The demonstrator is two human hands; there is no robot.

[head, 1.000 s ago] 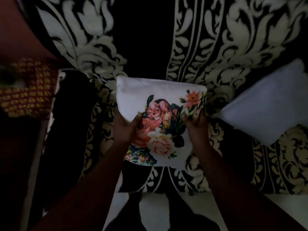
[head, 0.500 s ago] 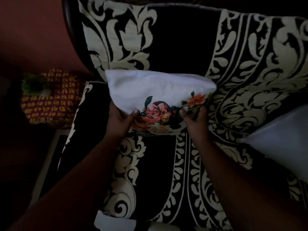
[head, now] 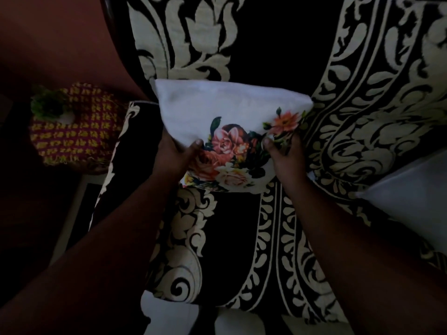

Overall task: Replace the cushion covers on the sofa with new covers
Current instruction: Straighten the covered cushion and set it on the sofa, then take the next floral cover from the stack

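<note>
— Gripping the floral cushion from both sides, are they?
— Yes. The left hand holds its left edge, thumb curled onto the front; the right hand pinches the right edge below the orange flower.
— Where does the cushion sit?
— Upright against the backrest of the black-and-cream patterned sofa, at the back of the seat, near the left armrest.
— Anything else around?
— A plain white cushion lies on the seat at the right, apart from the hands. A red-and-yellow knitted mat sits beyond the armrest, with something green on it.
</note>
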